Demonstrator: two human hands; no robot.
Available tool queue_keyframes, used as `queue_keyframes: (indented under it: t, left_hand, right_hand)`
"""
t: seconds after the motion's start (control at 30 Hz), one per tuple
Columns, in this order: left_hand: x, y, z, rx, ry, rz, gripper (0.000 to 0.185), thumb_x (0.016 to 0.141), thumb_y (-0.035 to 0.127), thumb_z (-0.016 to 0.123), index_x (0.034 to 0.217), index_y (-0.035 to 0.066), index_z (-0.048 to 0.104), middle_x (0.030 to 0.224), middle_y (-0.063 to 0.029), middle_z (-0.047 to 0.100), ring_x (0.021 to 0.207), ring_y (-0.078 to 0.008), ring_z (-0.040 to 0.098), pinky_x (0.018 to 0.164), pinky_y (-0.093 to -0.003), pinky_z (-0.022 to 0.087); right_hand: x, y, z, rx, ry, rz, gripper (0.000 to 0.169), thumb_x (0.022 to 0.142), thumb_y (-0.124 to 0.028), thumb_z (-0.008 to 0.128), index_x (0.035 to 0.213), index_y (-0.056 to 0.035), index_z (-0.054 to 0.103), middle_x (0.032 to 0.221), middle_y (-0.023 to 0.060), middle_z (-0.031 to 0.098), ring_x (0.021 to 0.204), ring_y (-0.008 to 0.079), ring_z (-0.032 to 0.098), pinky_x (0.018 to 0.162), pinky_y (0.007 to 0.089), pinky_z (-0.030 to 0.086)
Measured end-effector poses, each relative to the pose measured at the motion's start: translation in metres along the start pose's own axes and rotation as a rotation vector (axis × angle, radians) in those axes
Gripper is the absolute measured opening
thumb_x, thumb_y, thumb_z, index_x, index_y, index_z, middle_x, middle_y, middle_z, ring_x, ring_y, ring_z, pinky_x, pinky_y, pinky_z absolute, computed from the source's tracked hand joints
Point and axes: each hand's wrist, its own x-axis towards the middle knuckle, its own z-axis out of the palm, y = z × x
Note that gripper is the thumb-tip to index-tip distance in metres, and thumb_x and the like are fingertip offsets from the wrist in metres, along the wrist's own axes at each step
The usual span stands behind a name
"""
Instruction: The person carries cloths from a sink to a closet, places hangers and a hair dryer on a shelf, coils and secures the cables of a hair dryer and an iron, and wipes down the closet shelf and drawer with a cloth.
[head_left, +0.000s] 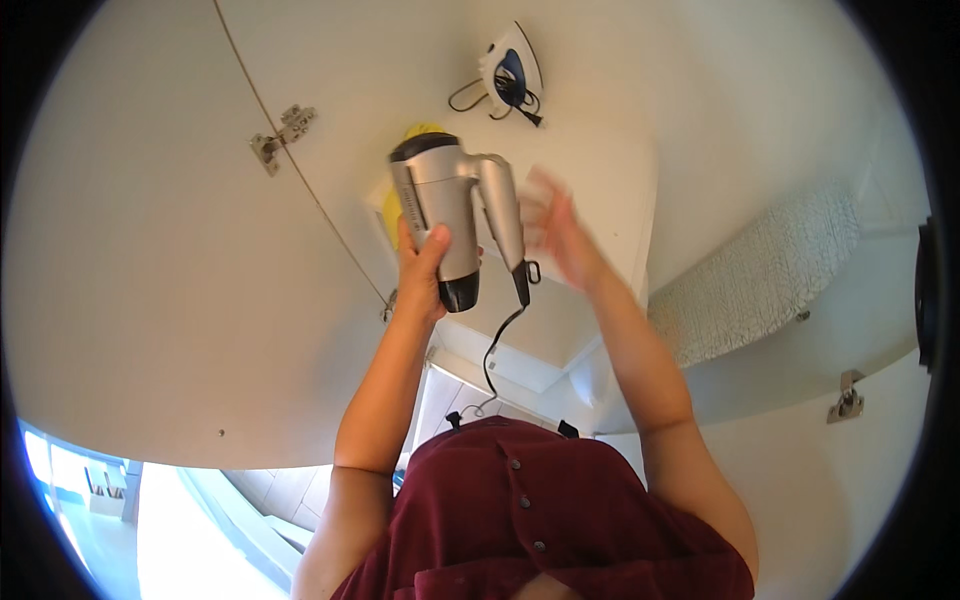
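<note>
My left hand (425, 266) grips the barrel of a silver and black hair dryer (450, 202) near its black lower end. The dryer's handle (504, 210) is at its right, roughly alongside the barrel, and a black cord (491, 352) hangs from it down to a plug (454, 420) by my shirt. My right hand (553, 225), blurred, is just right of the handle with its fingers apart and nothing in it. Behind the dryer, a yellow item (392, 214) is partly hidden. Farther back, a white and blue clothes iron (512, 71) rests on a white shelf (592, 187), its cord bunched at its base.
A large cabinet door (172, 262) with metal hinges (281, 139) stands at the left. To the right are an ironing board with a patterned cover (757, 270) and another door panel (787, 480) with a hinge (847, 401). The white shelf's edge (651, 217) runs beside my right forearm.
</note>
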Motion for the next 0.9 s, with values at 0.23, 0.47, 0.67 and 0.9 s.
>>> queue_keyframes:
  t: [0.23,0.47,0.67,0.9]
  left_hand:
    - [-0.013,0.029,-0.019,-0.329,0.127,0.130,0.067,0.081,0.060,0.056,0.114,0.002,0.048,0.097,-0.0178,0.059,0.075,-0.0250,0.062,0.066,-0.0374,0.053]
    - [-0.079,-0.015,-0.044,-0.856,0.263,-0.006,0.069,0.080,0.061,0.056,0.120,0.005,0.047,0.110,-0.0146,0.057,0.095,-0.0288,0.057,0.087,-0.0442,0.047]
    - [-0.128,-0.062,-0.051,-0.876,0.273,-0.222,0.095,0.076,0.077,0.040,0.127,-0.003,0.040,0.121,-0.0186,0.054,0.113,-0.0354,0.050,0.098,-0.0462,0.041]
    - [-0.176,0.001,-0.113,0.630,-0.403,-1.078,0.061,0.085,0.054,0.056,0.114,0.001,0.057,0.104,-0.0159,0.062,0.092,-0.0267,0.063,0.079,-0.0392,0.051]
  right_hand:
    - [-0.098,0.045,-0.006,-0.446,-0.682,0.348,0.017,0.091,-0.019,0.058,0.086,-0.0033,0.057,0.079,0.0015,0.060,0.075,0.0100,0.059,0.065,0.0225,0.046]
    - [-0.090,-0.184,0.031,-0.598,-0.525,-0.051,0.019,0.089,-0.016,0.056,0.080,0.0005,0.057,0.066,0.0040,0.059,0.059,0.0084,0.053,0.057,0.0238,0.041]
    - [-0.002,-0.198,0.120,-0.950,-0.648,-0.325,0.029,0.092,-0.024,0.052,0.074,-0.0025,0.059,0.061,0.0012,0.055,0.055,0.0071,0.049,0.053,0.0230,0.040]
    - [0.038,-0.177,0.161,-1.043,-0.802,-0.359,0.026,0.091,-0.020,0.056,0.076,0.0012,0.057,0.066,0.0024,0.057,0.063,0.0083,0.050,0.060,0.0241,0.041]
